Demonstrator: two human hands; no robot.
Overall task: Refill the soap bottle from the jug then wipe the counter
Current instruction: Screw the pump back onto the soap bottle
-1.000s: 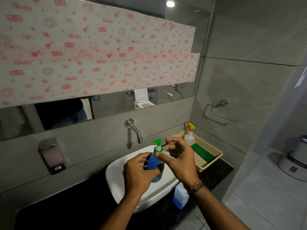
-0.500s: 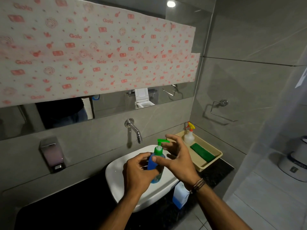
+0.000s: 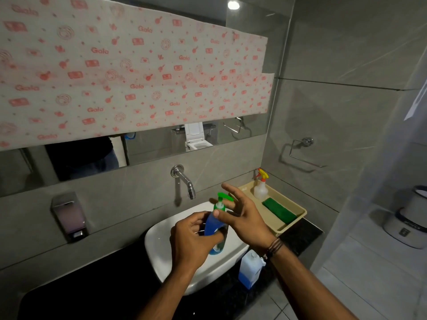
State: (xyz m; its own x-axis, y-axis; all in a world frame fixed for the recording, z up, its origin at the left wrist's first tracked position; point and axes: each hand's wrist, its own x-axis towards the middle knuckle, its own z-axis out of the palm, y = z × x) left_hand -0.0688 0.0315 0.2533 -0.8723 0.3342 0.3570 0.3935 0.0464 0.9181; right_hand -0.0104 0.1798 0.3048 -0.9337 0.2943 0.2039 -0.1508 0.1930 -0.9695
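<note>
Over the white basin (image 3: 159,248) my left hand (image 3: 191,241) grips the body of a blue soap bottle (image 3: 213,224), holding it tilted slightly. Its green pump top (image 3: 223,197) sits on the neck. My right hand (image 3: 247,218) is beside the pump with fingers spread; only the thumb touches the green collar. A translucent jug (image 3: 250,270) with blue liquid in its lower part stands on the black counter (image 3: 92,296), right of the basin. A green cloth (image 3: 279,210) lies in a beige tray (image 3: 300,215).
A spray bottle (image 3: 261,187) stands at the tray's back corner. A chrome tap (image 3: 184,179) juts from the wall above the basin. A wall dispenser (image 3: 69,215) hangs at left and a towel ring (image 3: 302,151) at right. The counter ends right of the tray.
My right hand's fingers, pinched around the pump collar before, have spread apart. The pump spout has swung from pointing left to pointing right. My left hand keeps its hold.
</note>
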